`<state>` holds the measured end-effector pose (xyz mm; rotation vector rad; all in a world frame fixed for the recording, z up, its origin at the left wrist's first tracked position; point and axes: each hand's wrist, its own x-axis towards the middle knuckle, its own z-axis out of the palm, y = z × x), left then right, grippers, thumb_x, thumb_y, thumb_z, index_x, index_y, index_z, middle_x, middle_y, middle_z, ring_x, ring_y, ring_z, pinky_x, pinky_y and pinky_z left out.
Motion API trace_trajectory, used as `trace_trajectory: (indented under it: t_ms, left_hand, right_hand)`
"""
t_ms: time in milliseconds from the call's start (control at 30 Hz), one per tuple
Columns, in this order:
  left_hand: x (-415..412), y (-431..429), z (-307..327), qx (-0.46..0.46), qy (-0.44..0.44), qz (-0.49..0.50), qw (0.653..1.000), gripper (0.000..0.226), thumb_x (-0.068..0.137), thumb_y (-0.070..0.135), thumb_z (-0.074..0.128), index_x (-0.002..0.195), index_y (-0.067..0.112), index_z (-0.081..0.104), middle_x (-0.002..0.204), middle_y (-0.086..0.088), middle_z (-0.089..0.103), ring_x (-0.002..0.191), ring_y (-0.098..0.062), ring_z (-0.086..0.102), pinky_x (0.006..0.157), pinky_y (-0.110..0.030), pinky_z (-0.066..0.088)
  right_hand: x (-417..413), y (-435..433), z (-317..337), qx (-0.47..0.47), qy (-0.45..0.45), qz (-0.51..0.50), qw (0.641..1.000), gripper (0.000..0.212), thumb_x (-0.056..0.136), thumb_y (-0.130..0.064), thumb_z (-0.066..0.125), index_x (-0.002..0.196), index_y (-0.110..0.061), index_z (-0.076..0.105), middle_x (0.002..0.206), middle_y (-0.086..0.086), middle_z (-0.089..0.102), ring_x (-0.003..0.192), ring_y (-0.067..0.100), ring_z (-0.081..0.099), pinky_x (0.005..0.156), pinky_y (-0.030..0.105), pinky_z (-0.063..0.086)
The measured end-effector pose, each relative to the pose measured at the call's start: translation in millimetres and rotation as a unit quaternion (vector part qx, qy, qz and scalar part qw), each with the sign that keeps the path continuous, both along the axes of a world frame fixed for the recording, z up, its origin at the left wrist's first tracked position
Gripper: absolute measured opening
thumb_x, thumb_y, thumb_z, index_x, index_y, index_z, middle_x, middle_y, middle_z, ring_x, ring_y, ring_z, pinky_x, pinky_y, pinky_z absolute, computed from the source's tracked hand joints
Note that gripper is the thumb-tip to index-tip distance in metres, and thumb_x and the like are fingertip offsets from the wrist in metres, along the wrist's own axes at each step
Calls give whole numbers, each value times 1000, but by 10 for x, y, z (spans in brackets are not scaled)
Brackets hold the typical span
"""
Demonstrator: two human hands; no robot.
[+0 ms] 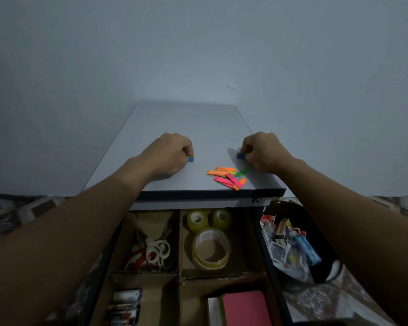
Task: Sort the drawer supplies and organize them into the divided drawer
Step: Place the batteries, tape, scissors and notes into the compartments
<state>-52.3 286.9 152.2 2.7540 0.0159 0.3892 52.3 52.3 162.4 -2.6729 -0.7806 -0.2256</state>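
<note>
Both hands were out over the white counter [186, 123], each curled around a small stack. The left hand [172, 154] pinched a little blue block [190, 159] between thumb and fingertips, holding it against the counter surface. The right hand [264, 151] pinched a second blue block [240, 156] with an orange sliver on top, near the counter's right edge. In the dim light these looked like small stacks of page flags, though that could not be told for certain.

Between the hands and nearer the front edge lay a loose scatter of flag strips [227, 177] in orange, pink and green, overlapping one another.

Below the counter the divided drawer [262, 245] stood open, split by cardboard partitions. The rear left compartment held red-and-white scissors [154, 252]. The rear right compartment held two small rolls of clear tape [197, 220] side by side at the back, with a large roll of tape [211, 248] just in front of them. In the front left compartment lay batteries [125, 307], and in the front right compartment sat a pink pad of sticky notes [245, 307].

To the right of the drawer, on the floor, a black tub [316, 234] held a jumble of small boxes and packets, among them a blue one [309, 250].
</note>
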Motion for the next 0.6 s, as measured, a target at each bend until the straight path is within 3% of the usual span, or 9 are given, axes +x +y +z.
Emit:
trace_trajectory:
  t_ms: [100,267,433,600]
  left_hand:
    - [-67,-32,19,-15,-5,0,1000,23,95,9,52,96,20,72,102,0,68,86,-15,62,73,-25,49]
    - [-257,-135,94,-54,-13,-10,998,22,89,8,55,91,21,73,93,6,68,80,-9,62,67,-17,44]
    - [-491,-236,144,-120,-2,-15,993,23,84,8,60,84,28,72,80,13,69,69,-2,62,62,-13,43]
    - [-769,-384,125,-175,58,-54,981,17,81,8,73,84,25,74,74,8,70,63,0,62,67,-23,52]
  right_hand:
    - [-34,-14,-31,14,-11,-13,1000,19,83,-3,58,87,-15,72,97,7,70,91,25,61,72,28,46]
    - [-107,-21,-43,19,-7,-28,999,26,89,-8,56,109,-12,72,110,8,70,105,27,62,82,26,46]
    - [-231,-62,22,59,9,-29,998,26,85,-4,56,101,-13,75,105,5,73,100,23,63,78,23,44]
    - [-431,-138,110,110,-6,-24,994,18,84,-8,61,94,-13,75,87,-4,66,87,12,58,76,20,41]
